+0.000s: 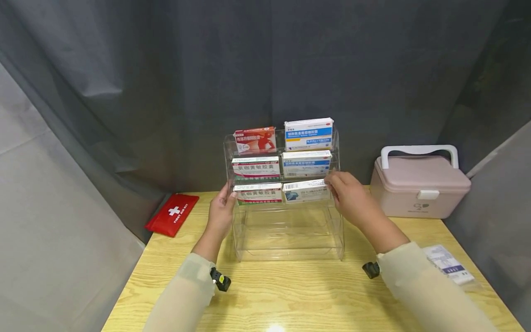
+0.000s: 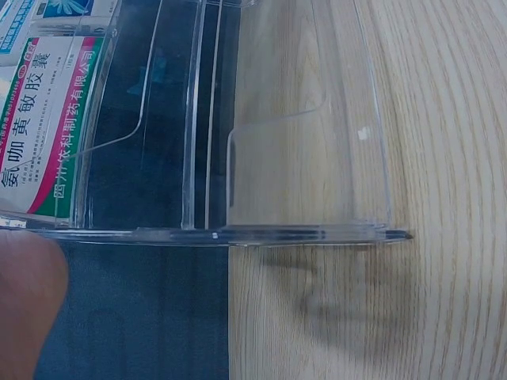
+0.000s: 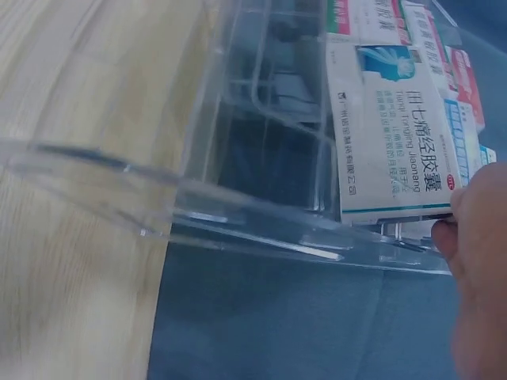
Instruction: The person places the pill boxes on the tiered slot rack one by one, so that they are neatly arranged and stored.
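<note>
A clear acrylic tiered display rack (image 1: pixel 286 252) stands on the table with medicine boxes in its upper three tiers. My left hand (image 1: pixel 221 210) grips the rack's left side, thumb in front, beside a white, red and green medicine box (image 1: pixel 258 194). In the left wrist view only part of that hand shows, at the rack's edge. My right hand (image 1: pixel 350 196) pinches the right end of a white medicine box with a teal picture (image 3: pixel 388 134), in the third tier; its other fingers are largely hidden. Above it sits a blue-and-white box (image 1: pixel 307 165).
A red first aid kit pouch (image 1: pixel 173 214) lies at the table's left edge. At the back right stands a pink lidded case (image 1: pixel 419 186) with a white handle. A white packet (image 1: pixel 448 265) lies near my right forearm. Dark curtain (image 1: pixel 257 60) hangs behind the rack.
</note>
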Motion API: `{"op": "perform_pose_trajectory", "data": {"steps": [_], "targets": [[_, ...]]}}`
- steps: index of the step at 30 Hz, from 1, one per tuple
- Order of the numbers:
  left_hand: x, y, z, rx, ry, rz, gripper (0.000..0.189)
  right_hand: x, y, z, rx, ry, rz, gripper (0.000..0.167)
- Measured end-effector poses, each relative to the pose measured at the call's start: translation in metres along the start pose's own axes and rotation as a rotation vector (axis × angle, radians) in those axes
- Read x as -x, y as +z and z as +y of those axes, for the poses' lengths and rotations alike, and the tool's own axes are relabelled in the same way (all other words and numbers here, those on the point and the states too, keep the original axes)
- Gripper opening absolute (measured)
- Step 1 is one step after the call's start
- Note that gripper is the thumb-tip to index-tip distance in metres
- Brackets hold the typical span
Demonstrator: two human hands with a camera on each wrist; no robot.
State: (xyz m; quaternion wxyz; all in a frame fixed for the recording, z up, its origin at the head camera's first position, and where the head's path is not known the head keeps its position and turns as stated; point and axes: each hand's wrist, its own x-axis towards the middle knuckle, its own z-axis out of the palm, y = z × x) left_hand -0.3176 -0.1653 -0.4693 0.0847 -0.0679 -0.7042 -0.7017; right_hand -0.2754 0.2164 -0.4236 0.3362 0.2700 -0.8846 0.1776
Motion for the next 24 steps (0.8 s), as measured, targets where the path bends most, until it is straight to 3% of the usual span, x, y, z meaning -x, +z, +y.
{"op": "perform_pose_trajectory", "data": {"steps": [4,9,17,24], "targets": [[0.001,0.0,0.001,0.01,0.0,-0.002,0.057,0.002,0.0,-0.001,0.094,-0.068,-0.06,0.029],[0.001,0.0,0.002,0.009,0.002,-0.004,0.057,0.005,0.003,0.0,0.145,-0.124,-0.073,0.029],[0.0,-0.002,0.0,-0.014,0.008,-0.008,0.057,0.007,0.007,0.001,0.213,-0.152,-0.088,0.031],[0.0,-0.003,0.003,-0.097,0.03,-0.016,0.058,0.013,0.01,0.004,0.165,-0.193,0.023,0.024]]}}
